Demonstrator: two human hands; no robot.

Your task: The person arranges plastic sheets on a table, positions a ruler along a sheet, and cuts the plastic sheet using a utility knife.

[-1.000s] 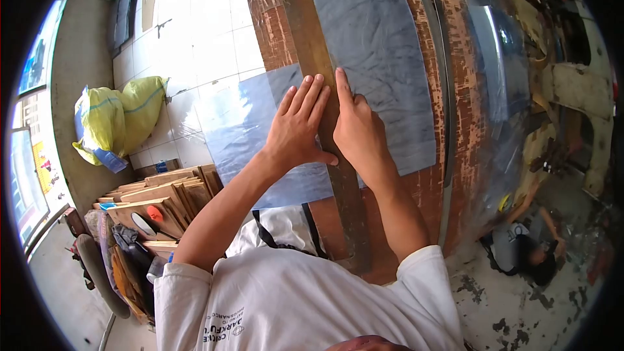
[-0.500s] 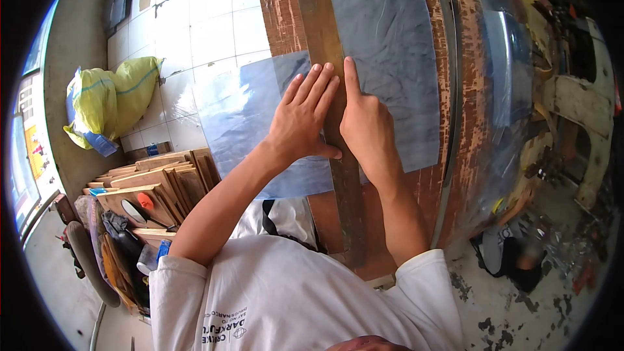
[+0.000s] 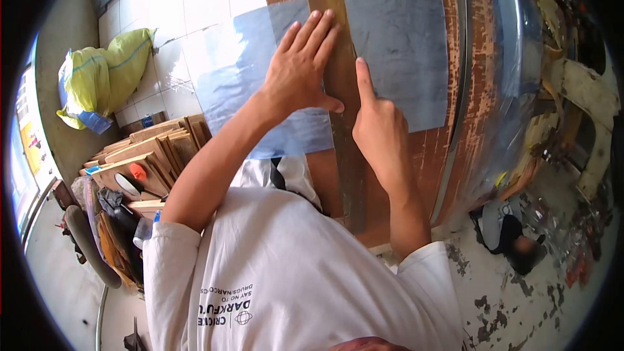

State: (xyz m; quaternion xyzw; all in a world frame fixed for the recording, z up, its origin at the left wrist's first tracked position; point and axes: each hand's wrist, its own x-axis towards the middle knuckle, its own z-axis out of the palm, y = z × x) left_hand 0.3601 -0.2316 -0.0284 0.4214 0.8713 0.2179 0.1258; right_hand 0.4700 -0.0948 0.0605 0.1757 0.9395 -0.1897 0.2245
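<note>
My left hand [image 3: 296, 78] lies flat with spread fingers on a long, flat brown strip [image 3: 335, 71]. Its thumb rests across the strip, which lies over a translucent bluish plastic sheet [image 3: 396, 32]. Beside the strip's right edge is my right hand [image 3: 380, 114], its index finger stretched forward and the other fingers curled underneath. Whatever those curled fingers hold is hidden; a thin dark tip seems to show by the index fingertip. Left of the strip, more of the bluish sheeting [image 3: 227, 84] extends past the worn brown table [image 3: 416, 162].
A yellow-green sack [image 3: 107, 75] sits on the floor at left, near stacked wooden boards [image 3: 153, 149]. A metal rail [image 3: 460, 91] runs along the table's right side, with clear plastic [image 3: 520, 45] beyond. Another person [image 3: 510, 234] is low down at right.
My right hand has drawn back toward my body along the strip's edge. My left hand keeps its place on the strip, while the whole view has shifted.
</note>
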